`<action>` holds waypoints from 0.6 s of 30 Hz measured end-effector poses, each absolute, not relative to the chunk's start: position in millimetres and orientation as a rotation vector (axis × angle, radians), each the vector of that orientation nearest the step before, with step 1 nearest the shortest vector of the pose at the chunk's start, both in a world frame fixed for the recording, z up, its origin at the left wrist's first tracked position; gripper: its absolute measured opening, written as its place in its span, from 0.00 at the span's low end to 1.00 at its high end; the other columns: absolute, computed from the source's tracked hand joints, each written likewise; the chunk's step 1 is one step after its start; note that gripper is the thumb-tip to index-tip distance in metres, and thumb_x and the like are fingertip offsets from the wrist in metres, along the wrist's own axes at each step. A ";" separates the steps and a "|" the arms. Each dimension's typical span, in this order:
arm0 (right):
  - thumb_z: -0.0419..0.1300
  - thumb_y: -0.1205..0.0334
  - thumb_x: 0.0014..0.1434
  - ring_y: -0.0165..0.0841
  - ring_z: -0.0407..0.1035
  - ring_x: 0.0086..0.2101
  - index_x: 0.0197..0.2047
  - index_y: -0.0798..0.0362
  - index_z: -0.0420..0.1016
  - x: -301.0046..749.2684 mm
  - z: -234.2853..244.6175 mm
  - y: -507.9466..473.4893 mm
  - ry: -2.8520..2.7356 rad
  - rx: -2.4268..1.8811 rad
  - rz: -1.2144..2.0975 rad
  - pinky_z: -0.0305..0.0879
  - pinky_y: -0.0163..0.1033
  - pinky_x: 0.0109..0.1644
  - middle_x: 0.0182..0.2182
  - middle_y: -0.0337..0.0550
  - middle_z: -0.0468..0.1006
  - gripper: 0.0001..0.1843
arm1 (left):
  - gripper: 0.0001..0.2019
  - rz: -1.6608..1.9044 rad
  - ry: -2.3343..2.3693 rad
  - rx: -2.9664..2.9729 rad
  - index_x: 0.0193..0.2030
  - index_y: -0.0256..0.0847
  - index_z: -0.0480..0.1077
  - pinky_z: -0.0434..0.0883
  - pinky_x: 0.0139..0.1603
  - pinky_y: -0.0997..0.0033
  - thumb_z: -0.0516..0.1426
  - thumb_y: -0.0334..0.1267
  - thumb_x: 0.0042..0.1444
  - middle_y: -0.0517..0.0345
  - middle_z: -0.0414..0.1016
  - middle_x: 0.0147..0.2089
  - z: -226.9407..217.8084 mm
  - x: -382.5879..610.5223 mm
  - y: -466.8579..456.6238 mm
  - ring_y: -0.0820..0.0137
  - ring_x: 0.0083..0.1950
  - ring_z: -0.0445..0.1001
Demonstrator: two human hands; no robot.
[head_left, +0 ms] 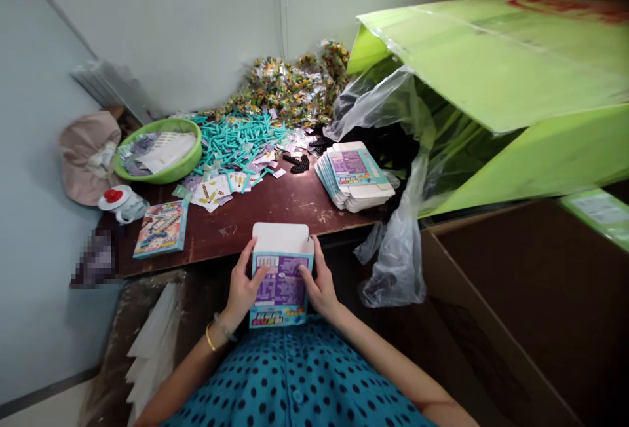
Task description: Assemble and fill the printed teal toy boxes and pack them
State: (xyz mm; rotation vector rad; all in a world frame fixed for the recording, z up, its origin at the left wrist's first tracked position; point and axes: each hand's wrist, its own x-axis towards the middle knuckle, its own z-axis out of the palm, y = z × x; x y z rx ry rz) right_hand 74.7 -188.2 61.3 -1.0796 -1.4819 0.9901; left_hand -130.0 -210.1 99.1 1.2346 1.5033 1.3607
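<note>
Just off the table's near edge, in front of the torso, a teal-and-purple carton (pixel 281 286) is being held by both hands, its barcode panel being presented to the camera. Its white flap (pixel 280 238) is sticking up at the far end. Left side is being gripped by the left hand (pixel 243 286), right side by the right hand (pixel 322 286). Both hands are being kept part-curled, thumbs lying on the printed panel; fingers behind are being hidden by the carton, so their exact curl can't be told.

On the table (pixel 295 207), right of centre: a stack of flattened cartons (pixel 351 175) is being supported, with black studded pieces (pixel 296 163) lying near its left. Further left, teal pieces (pixel 236 142) are being heaped beside a green basin (pixel 181 168) in which papers are being held. Printed cards (pixel 211 192) are lying in front of the heap. At the near left, a boxed set (pixel 162 229) is resting just beside a lidded mug (pixel 130 207). At the back, clear packets (pixel 295 90) are being piled against the wall. On the right, clear plastic (pixel 396 260) is hanging from a big green box (pixel 491 67).
</note>
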 end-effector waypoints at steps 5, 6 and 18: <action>0.58 0.46 0.68 0.41 0.76 0.51 0.59 0.48 0.72 71.6 77.8 -173.3 -1.573 -1.034 1.152 0.73 0.47 0.58 0.52 0.46 0.80 0.22 | 0.31 1.408 1.444 1.154 0.61 0.46 0.73 0.73 0.58 0.63 0.66 0.57 0.54 0.50 0.77 0.61 91.1 -145.2 -223.7 0.55 0.59 0.77; 0.59 0.45 0.68 0.39 0.77 0.45 0.54 0.48 0.74 70.6 83.0 -167.9 -1.594 -1.031 1.188 0.74 0.44 0.53 0.46 0.44 0.81 0.19 | 0.30 1.415 1.407 1.148 0.58 0.44 0.75 0.74 0.56 0.64 0.64 0.60 0.56 0.50 0.78 0.58 92.7 -148.5 -220.6 0.57 0.56 0.77; 0.59 0.46 0.68 0.39 0.72 0.53 0.68 0.48 0.68 76.9 96.0 -114.6 -1.934 -0.890 1.098 0.71 0.47 0.58 0.61 0.53 0.72 0.29 | 0.28 1.201 1.017 0.386 0.57 0.39 0.72 0.77 0.39 0.65 0.65 0.32 0.46 0.54 0.84 0.42 98.9 -151.5 -174.2 0.64 0.34 0.80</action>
